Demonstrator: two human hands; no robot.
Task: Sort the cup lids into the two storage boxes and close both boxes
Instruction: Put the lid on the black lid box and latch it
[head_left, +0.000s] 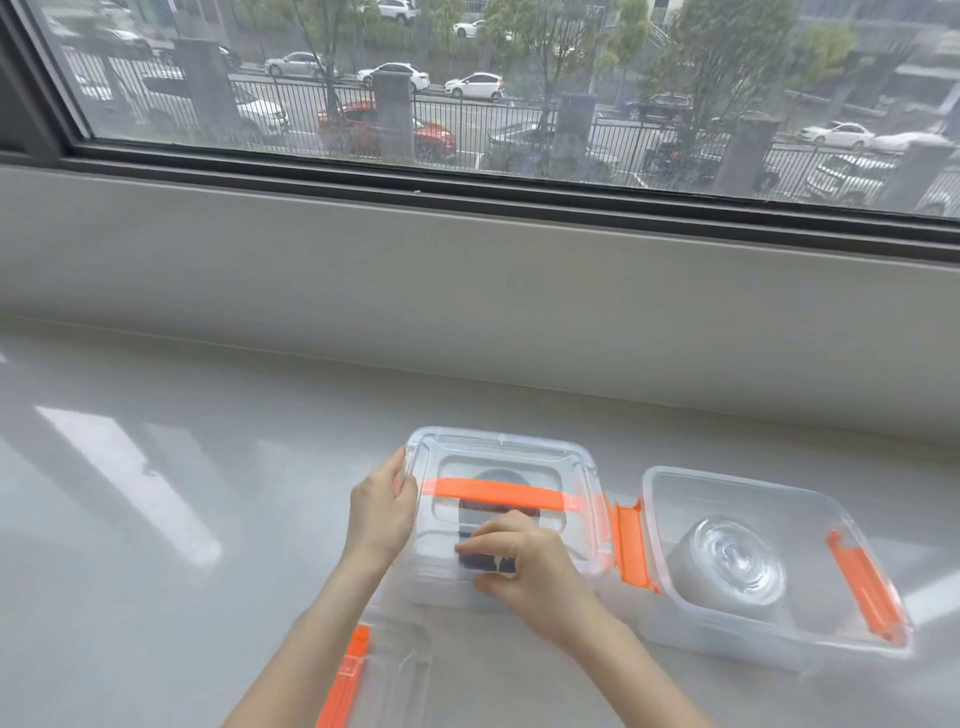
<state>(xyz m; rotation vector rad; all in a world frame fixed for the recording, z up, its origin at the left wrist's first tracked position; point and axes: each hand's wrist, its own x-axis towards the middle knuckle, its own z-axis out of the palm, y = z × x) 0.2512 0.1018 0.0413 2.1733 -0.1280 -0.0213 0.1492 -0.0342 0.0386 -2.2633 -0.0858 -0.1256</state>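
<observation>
A clear storage box (498, 452) with its clear cover and orange handle (498, 493) on top stands in the middle of the pale counter; dark cup lids (498, 475) show through the cover. My left hand (382, 514) grips the cover's left edge. My right hand (530, 566) presses flat on the front of that cover. To the right stands a second clear box (675, 488), uncovered, with orange latches (631, 545) folded out and a stack of clear cup lids (732, 561) inside. A second clear cover with an orange handle (345, 675) lies on the counter at the near edge.
The glossy grey counter (156, 519) runs left and right beneath a raised window sill (467, 270). A large window (467, 78) behind shows a fence, trees and parked cars.
</observation>
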